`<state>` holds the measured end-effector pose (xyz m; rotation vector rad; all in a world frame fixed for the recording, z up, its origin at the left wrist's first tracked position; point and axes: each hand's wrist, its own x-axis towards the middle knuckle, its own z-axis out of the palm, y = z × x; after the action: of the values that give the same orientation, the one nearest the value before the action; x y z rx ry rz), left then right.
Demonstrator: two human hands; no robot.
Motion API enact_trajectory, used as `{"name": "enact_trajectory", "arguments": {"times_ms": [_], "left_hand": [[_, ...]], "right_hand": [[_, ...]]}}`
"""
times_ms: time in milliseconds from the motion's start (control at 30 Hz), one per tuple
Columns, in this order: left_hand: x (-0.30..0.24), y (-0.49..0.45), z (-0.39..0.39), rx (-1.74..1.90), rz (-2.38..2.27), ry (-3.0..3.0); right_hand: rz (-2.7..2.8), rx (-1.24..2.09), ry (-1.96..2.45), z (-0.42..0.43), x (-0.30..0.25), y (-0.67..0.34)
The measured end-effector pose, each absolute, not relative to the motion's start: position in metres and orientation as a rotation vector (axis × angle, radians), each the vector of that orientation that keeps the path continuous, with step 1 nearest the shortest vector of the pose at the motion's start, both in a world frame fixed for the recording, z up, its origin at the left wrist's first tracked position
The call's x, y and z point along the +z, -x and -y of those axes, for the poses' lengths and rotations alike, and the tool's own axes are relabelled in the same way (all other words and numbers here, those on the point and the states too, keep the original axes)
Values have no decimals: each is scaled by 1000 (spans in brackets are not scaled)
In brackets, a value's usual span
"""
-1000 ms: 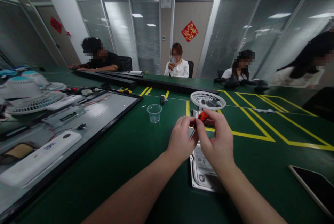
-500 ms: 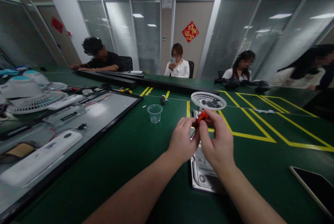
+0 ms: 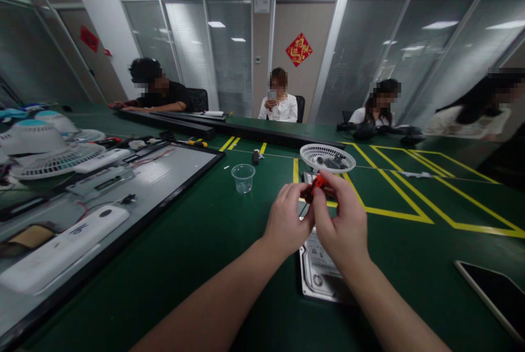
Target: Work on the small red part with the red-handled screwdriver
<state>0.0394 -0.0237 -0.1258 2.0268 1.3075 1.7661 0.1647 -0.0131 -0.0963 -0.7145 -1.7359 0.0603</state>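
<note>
Both my hands meet over a hard drive that lies on the green table. Between them is a small red-and-black screwdriver, its handle mostly hidden by my fingers. A thin dark shaft shows just below the hands. My left hand closes on the handle from the left, thumb and fingers pinched together. From the right, my right hand grips the same handle with thumb and forefinger. What the screwdriver's tip touches is hidden behind my hands.
A clear plastic cup stands left of my hands. Behind them is a white basket holding dark parts. A large panel with a white power strip lies left; a phone lies right. Several people sit opposite.
The red-and-black handle has turned slightly between my fingers. My hands stay in almost the same place above the hard drive.
</note>
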Motion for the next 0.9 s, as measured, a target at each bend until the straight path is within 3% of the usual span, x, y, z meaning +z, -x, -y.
{"name": "enact_trajectory", "arguments": {"times_ms": [900], "left_hand": [[-127, -39, 22, 1812, -1351, -2004]], "right_hand": [[1751, 19, 723, 13, -93, -164]]}}
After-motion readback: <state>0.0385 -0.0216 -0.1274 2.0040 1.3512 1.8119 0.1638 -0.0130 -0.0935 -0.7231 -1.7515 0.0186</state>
